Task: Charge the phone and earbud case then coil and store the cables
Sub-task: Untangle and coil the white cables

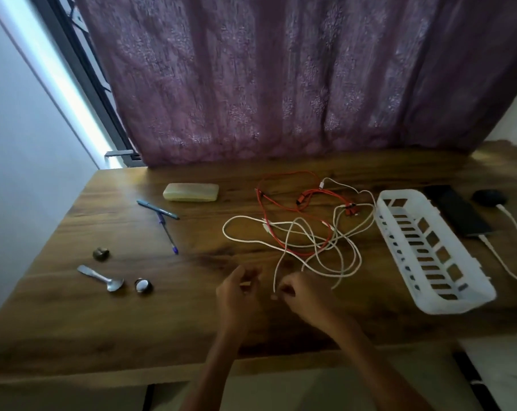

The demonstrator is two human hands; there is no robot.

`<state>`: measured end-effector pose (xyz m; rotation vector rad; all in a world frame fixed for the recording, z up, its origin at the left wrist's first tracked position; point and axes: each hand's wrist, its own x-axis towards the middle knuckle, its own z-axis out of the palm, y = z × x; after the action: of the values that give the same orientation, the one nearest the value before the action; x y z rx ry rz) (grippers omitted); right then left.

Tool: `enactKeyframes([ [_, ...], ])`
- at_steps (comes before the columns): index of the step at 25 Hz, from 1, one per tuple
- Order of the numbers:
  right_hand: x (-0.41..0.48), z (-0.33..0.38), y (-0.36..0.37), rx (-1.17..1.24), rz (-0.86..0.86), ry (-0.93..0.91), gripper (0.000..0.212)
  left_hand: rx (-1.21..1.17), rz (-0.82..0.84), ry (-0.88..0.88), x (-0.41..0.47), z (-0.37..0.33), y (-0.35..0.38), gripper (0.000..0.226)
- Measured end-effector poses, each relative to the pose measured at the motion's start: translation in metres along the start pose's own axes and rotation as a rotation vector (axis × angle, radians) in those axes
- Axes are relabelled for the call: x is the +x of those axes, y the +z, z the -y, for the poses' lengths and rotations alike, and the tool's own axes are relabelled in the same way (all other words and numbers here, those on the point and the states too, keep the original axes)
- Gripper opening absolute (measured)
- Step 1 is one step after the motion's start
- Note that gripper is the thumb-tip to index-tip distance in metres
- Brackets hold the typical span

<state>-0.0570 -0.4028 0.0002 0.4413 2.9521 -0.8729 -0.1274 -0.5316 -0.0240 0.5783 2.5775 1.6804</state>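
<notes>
Now, head view: your hands are above the table (103, 321), near its front edge.
Right hand (300, 293): your fingers pinch one end of the white cable (275, 277).
Left hand (239, 290): curled and blurred; grip cannot be told.
Tangle: white cable crossed with red cable (316, 192), left of the basket (455, 304).
Phone (458, 213), earbud case (489, 197): beyond the basket, each plugged in.

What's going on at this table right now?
A person is sorting a tangle of white and red cables on the table. The right hand pinches the end of a white cable; the left hand is beside it, grip unclear. The phone and earbud case lie plugged in right of the white basket.
</notes>
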Motion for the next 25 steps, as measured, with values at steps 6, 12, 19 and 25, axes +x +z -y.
enactKeyframes([
  [6,0.004,0.014,-0.021,0.838,-0.186,0.265,0.012,-0.111,0.068,0.02,0.002,-0.014,0.004,0.026],
  [12,0.027,0.035,-0.077,1.504,-0.225,0.147,0.018,-0.405,0.228,-0.078,0.029,-0.063,-0.011,0.016],
  [19,0.043,0.04,-0.131,1.231,-0.398,-0.056,0.012,-0.373,0.667,0.084,0.067,-0.112,-0.026,0.018],
  [25,0.047,0.015,-0.144,0.976,-0.414,-0.256,0.033,-0.784,0.795,-0.022,0.075,-0.159,-0.029,0.024],
])
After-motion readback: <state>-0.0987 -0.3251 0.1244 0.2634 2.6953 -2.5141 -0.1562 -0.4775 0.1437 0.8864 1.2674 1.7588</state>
